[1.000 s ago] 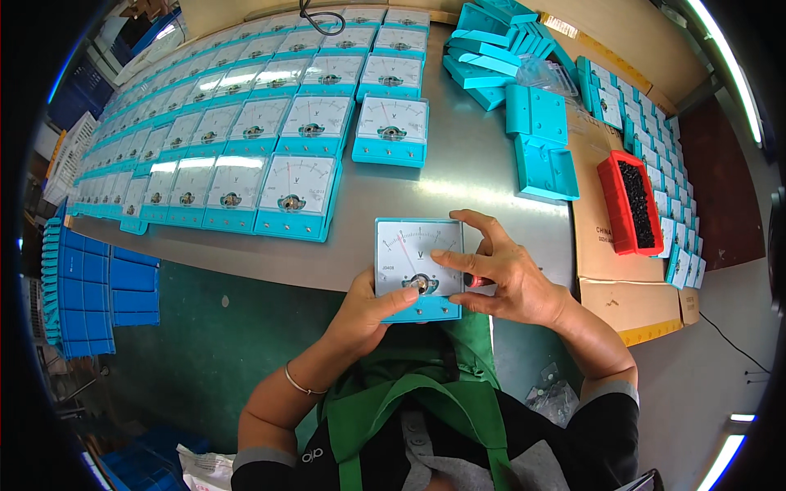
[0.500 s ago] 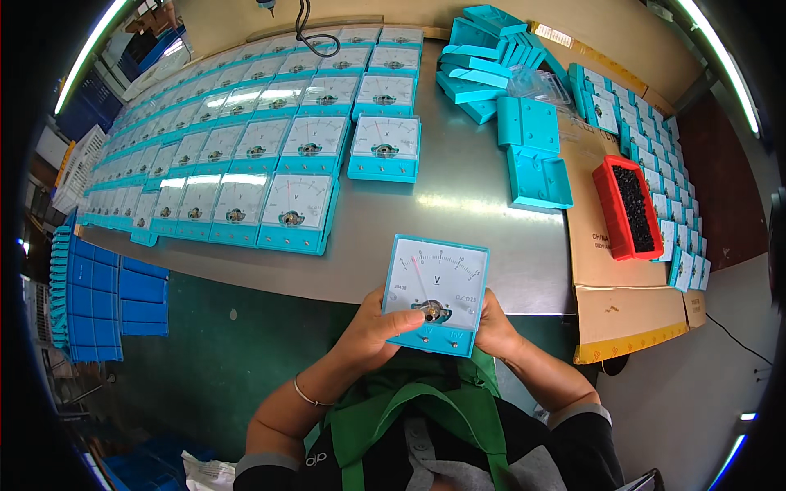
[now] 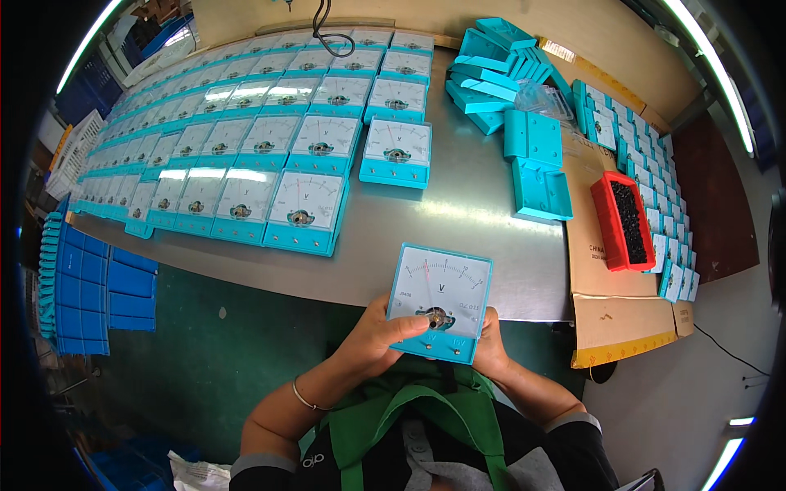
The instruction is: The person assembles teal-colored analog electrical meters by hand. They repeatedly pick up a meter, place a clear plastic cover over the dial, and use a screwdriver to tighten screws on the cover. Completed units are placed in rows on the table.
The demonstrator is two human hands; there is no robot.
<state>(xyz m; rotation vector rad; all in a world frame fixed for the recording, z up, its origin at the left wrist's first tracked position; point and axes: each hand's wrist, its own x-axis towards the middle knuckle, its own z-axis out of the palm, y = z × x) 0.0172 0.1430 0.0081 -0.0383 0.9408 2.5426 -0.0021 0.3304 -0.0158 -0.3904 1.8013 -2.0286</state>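
A voltmeter [image 3: 443, 286] with a white dial face and a turquoise case is held upright between my two hands, just off the table's front edge. My left hand [image 3: 383, 335] grips its left side, the thumb lying across the lower face near the round metal movement. On the opposite side, my right hand [image 3: 491, 348] is closed round the lower right edge, its fingers partly hidden behind the case. A thin red pointer rests toward the left of the scale. Nearest on the table stands a similar voltmeter [image 3: 397, 151], apart from the rows.
Rows of voltmeters [image 3: 246, 196] cover the left of the metal table [image 3: 409, 221]. Turquoise empty cases [image 3: 536, 184] are heaped at the back right. A red bin [image 3: 610, 229] of small black parts sits on cardboard [image 3: 581, 278], beside more meters [image 3: 647, 180]. Blue crates [image 3: 90, 278] stand at left.
The voltmeter has shifted slightly right and down in view, still in both hands. Its pointer sits a little nearer the scale's zero mark. The whole view has turned slightly.
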